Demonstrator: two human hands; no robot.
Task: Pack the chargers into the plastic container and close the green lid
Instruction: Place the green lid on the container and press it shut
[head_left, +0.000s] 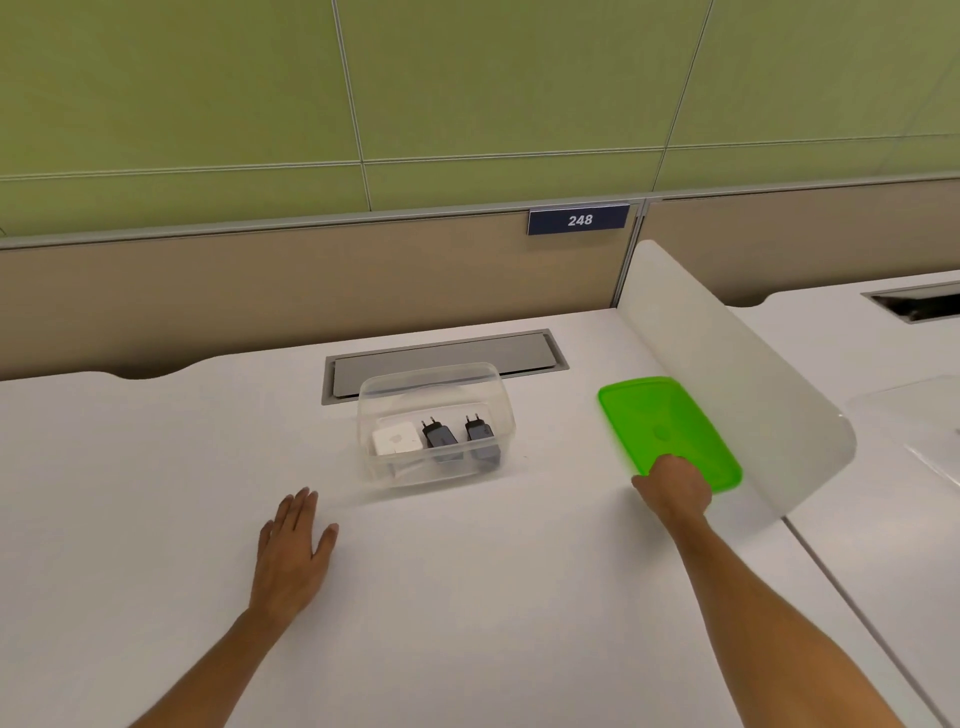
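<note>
A clear plastic container (374, 395) stands on the white desk, open at the top. Inside it lie a white charger (396, 439) and two dark grey chargers (441, 440) (482, 435) with their plug pins pointing away from me. To the right lies the green lid (667, 421), blurred with motion. My right hand (672, 487) grips the lid's near edge. My left hand (295, 545) rests flat on the desk, fingers apart, to the near left of the container and apart from it.
A translucent white divider (737, 384) rises just right of the lid. A grey cable hatch (447, 364) is set into the desk behind the container. A beige partition with a "248" sign (579, 220) closes the back. Another desk lies to the right.
</note>
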